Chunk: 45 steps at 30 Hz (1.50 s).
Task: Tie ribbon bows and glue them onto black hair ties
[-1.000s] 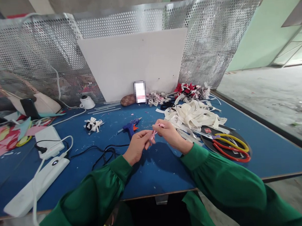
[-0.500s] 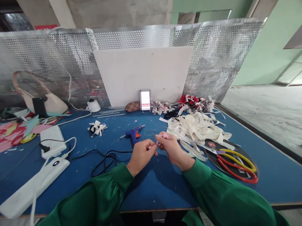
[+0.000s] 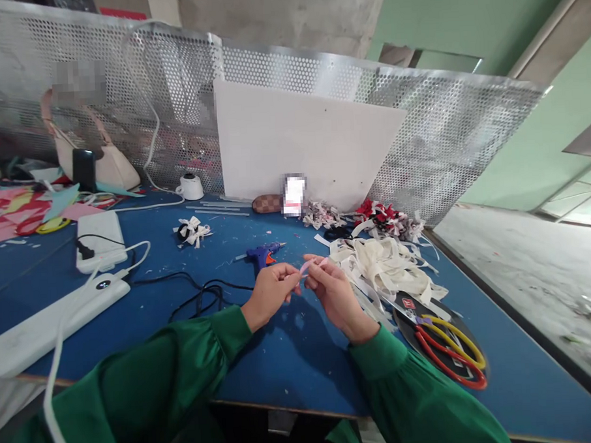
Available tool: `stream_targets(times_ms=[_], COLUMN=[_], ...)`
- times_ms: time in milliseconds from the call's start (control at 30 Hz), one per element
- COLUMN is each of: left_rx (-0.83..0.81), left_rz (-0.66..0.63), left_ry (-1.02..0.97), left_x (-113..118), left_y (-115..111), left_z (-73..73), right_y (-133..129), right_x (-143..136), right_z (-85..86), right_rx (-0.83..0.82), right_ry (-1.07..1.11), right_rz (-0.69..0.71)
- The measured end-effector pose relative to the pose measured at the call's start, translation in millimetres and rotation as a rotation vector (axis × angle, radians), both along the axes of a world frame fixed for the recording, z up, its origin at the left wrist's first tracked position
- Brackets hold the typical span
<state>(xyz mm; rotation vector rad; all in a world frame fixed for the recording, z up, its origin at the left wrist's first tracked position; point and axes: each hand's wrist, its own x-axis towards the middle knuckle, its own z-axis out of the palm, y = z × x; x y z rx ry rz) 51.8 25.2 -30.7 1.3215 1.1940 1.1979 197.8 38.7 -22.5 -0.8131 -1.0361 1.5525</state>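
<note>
A small pink ribbon piece [image 3: 307,267] is pinched between my two hands over the blue table [image 3: 263,379]. My left hand [image 3: 275,291] grips its left end with thumb and forefinger. On the other end, the fingertips of my right hand [image 3: 334,290] are closed. Just behind my left hand lies a blue glue gun [image 3: 262,254] with an orange trigger. A heap of cream ribbon strips [image 3: 385,263] is beside my right hand. Scissors with red and yellow handles [image 3: 452,348] rest on a dark round pad further right.
White power strips [image 3: 59,320] and black cable [image 3: 201,294] lie at left. A white ribbon bow [image 3: 194,231], lit phone [image 3: 294,195], red and white bows [image 3: 381,218] and handbag [image 3: 119,169] stand or lie farther back. A white board [image 3: 306,136] leans behind.
The view has tilted and shifted. My hands are slightly farther apart, and more of the pink ribbon shows between them. The scissors and glue gun keep their places on the table.
</note>
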Motion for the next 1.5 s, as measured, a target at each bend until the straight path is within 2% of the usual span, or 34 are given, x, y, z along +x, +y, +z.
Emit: stream_targets(times_ms=[100,233,333,467,567,700,900,1067,1333,1500], left_rx=[-0.034,-0.033,-0.039,-0.04,-0.06,-0.073,-0.068,-0.065,-0.045,0.011], left_rz=[0.079,0.082,0.037,-0.001,0.025,0.052,0.08,0.074,0.06,0.056], left_ry=[-0.127,-0.162,-0.157,-0.139,-0.148,-0.161,-0.162,-0.154,-0.069,0.004], left_x=[0.3,0.1,-0.1,-1.0,-1.9,-2.4,-2.4,-1.8,0.6,-0.1], left_y=[2.4,2.8,2.0,1.5,2.8,5.5,6.2,3.2,0.2,0.2], left_z=[1.3,2.8,3.8,5.7,5.2,2.6,1.8,4.2,4.0,2.0], right_y=[5.2,12.5,10.5,4.6,6.3,13.4,13.4,10.0,5.0,3.3], right_x=[2.9,8.0,9.2,8.3,11.3,19.7,26.8,26.3,15.1,11.0], right_z=[-6.9,-17.3,-15.7,-7.9,-5.5,-5.5,2.7,12.2,3.9,2.3], right_rx=[0.128,0.286,0.334,0.288,0.331,0.417,0.331,0.186,0.113,0.112], right_ry=[-0.265,-0.639,-0.628,-0.541,-0.63,-0.738,-0.706,-0.42,-0.205,-0.177], right_rz=[0.022,0.027,-0.035,-0.053,-0.046,-0.119,-0.123,-0.088,-0.058,-0.052])
